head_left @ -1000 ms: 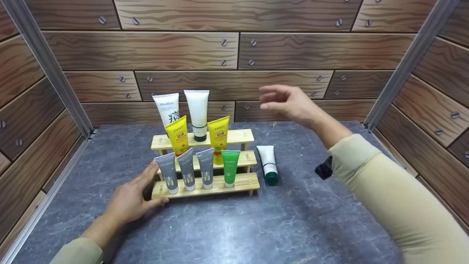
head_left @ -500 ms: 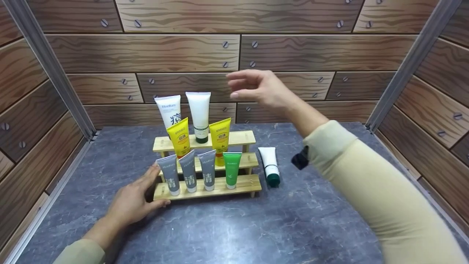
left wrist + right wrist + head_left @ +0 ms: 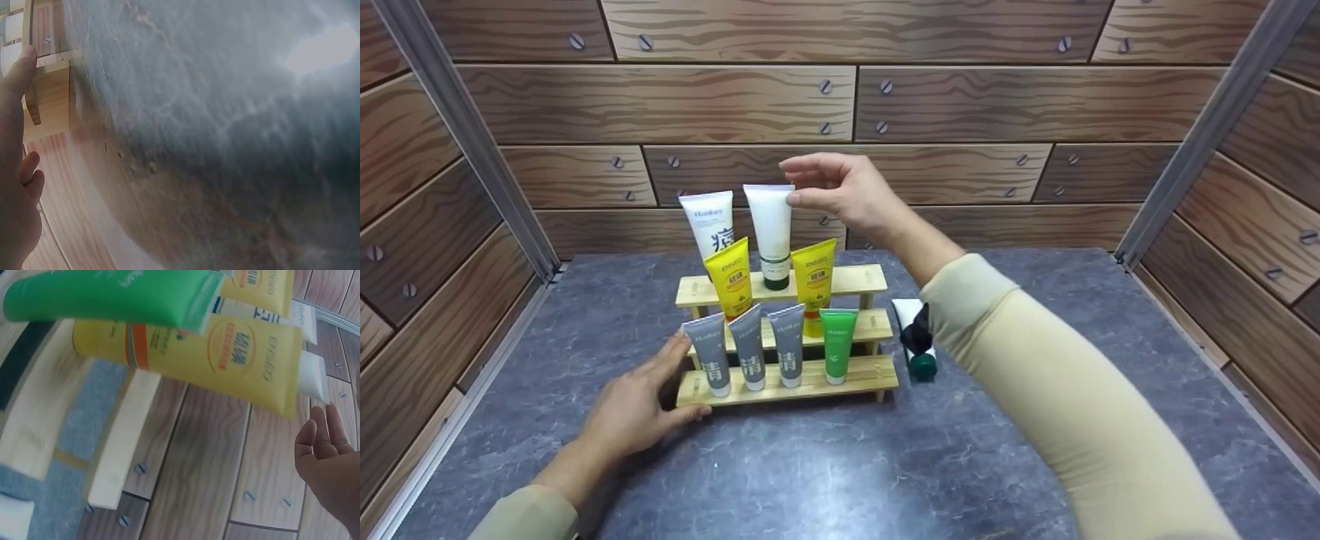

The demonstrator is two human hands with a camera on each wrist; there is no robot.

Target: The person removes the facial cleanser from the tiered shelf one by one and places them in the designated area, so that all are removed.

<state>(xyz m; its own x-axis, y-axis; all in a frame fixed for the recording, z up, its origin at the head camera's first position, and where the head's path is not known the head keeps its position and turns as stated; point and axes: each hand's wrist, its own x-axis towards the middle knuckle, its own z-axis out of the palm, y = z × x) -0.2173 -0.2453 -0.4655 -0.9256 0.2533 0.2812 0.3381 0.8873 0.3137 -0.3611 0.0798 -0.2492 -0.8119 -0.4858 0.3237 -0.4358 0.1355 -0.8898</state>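
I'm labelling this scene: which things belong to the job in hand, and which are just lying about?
Likely in the job:
wooden rack, left hand at its end
plain white tube, right hand by its top

Apparently idle:
yellow tubes, grey tubes, green tube, labelled white tube, all on the rack
lying white tube, beside it

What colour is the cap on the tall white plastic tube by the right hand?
The cap is dark green, best seen in the head view.
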